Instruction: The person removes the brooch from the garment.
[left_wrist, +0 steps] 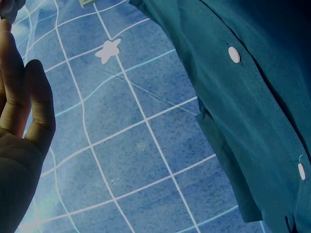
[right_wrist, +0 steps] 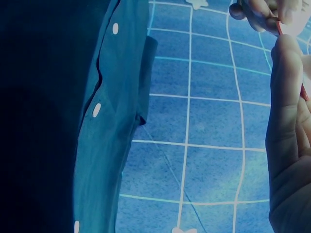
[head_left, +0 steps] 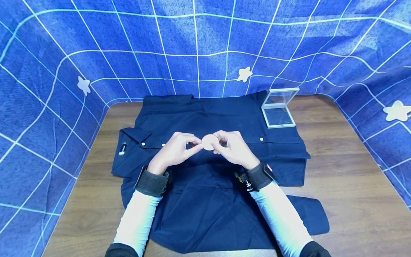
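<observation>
Over the middle of a dark navy button shirt [head_left: 205,117], both hands meet at a thin pale round disc with a red edge [head_left: 208,142]. The right hand [head_left: 232,147] grips the disc, thumb across its face and fingers behind. At the disc's left edge, the left hand [head_left: 178,148] pinches it between thumb and fingertips. In the right wrist view the red edge [right_wrist: 305,92] shows beside the right fingers [right_wrist: 286,77]. Only part of the left hand [left_wrist: 29,107] appears in the left wrist view, with the disc out of sight.
A hinged clear case with a white frame [head_left: 280,126] stands with its lid raised on the shirt's far right. The shirt lies on a wooden table [head_left: 353,171]. Blue cloth with a white grid and stars [head_left: 212,39] rises behind and at both sides.
</observation>
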`<act>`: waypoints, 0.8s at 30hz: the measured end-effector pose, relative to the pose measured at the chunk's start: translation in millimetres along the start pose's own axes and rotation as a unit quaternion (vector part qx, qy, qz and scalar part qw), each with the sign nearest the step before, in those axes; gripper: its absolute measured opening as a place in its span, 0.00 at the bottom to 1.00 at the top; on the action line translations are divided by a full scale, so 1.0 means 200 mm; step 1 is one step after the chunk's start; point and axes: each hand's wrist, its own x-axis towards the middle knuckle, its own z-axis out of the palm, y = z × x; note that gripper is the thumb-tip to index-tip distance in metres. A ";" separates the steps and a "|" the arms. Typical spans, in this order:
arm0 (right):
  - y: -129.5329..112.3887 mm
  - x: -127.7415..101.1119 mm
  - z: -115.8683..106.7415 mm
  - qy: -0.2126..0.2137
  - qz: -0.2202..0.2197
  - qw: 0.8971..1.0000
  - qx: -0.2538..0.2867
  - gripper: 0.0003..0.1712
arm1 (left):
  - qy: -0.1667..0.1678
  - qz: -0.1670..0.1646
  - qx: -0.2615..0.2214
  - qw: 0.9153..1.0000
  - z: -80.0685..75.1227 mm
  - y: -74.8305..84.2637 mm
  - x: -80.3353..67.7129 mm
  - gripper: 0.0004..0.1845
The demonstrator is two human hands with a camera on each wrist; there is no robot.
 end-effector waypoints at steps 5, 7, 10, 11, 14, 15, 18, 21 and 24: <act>0.01 0.00 0.00 0.000 -0.008 1.000 -0.010 0.08 | 0.001 0.002 0.009 1.000 0.00 0.00 0.00 0.04; 0.01 0.00 0.01 -0.002 -0.007 1.000 -0.005 0.08 | 0.001 0.001 0.010 1.000 0.00 0.00 0.00 0.04; 0.01 0.00 0.01 -0.003 0.000 1.000 0.000 0.08 | -0.001 0.001 0.009 1.000 0.00 0.00 0.00 0.05; 0.01 0.00 0.01 -0.003 0.002 1.000 0.001 0.09 | -0.001 0.000 0.009 1.000 0.00 0.00 0.00 0.05; 0.00 -0.01 0.01 -0.003 0.010 1.000 0.005 0.09 | -0.002 0.000 0.007 1.000 0.00 0.00 0.00 0.04; 0.00 -0.01 0.01 -0.004 0.012 1.000 0.006 0.09 | -0.003 0.000 0.007 1.000 0.00 0.00 0.00 0.04; 0.01 -0.01 0.01 -0.005 0.011 1.000 0.008 0.10 | -0.005 0.000 0.004 1.000 0.00 0.00 0.00 0.04; 0.00 -0.01 0.01 -0.004 0.009 1.000 0.008 0.10 | -0.007 -0.001 0.000 1.000 0.00 0.00 0.00 0.05; 0.00 -0.01 0.00 -0.006 0.011 1.000 0.014 0.10 | -0.007 -0.002 -0.003 1.000 0.00 -0.01 0.00 0.05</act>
